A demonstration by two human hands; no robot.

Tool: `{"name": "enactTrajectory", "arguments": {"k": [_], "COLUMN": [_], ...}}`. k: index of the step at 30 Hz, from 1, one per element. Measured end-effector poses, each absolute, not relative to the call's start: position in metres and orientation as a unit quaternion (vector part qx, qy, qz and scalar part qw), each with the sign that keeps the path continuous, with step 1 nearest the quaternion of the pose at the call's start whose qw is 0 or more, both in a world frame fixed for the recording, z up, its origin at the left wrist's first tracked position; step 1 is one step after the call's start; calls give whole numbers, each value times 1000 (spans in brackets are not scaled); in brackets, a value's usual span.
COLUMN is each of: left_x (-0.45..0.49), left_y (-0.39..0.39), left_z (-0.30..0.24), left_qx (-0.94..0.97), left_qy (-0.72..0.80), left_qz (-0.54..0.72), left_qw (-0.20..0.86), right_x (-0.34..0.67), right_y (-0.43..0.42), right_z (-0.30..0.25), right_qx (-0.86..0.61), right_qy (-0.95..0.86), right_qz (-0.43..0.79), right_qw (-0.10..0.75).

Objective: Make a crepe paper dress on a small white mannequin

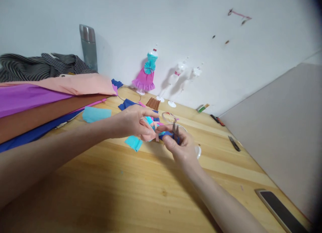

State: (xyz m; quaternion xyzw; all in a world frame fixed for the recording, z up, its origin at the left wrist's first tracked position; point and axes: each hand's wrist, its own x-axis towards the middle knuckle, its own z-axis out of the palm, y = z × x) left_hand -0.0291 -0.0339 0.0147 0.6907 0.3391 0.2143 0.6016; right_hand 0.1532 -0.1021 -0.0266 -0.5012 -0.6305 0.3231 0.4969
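Note:
My left hand [137,120] is closed on a piece of peach crepe paper [148,136], held just above the table. Close beside it, my right hand [182,144] has a small pair of scissors [175,128] tucked in its fingers, the grey blades pointing up. The right thumb and forefinger reach toward a narrow end of the peach paper; whether they touch it I cannot tell. Behind and below the hands lie scraps of blue paper [128,104], a turquoise piece [134,143] and a pleated brown piece [153,103], partly hidden.
Long paper sheets, the top one peach [85,84], cover the table's left. A doll form in a pink dress [144,75] and two white stands [171,104] stand by the wall, near a grey bottle [89,48]. A cutter [234,143] and a phone [280,209] lie right.

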Motion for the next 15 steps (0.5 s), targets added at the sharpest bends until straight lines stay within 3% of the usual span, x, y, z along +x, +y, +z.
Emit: {"name": "enactTrajectory", "arguments": {"k": [6,15], "left_x": [-19,-30], "left_y": [-36,-28], "left_z": [-1,0], "left_qx": [667,713], "left_qy": [329,315], "left_qz": [193,133], "left_qw": [640,612], "right_x": [143,152], "right_y": [-104,-96], "right_z": [-28,-21], "right_qx": [-542,-525], "right_qy": [-645,-587], "right_qz": [307,427], "right_qw": [442,444]}}
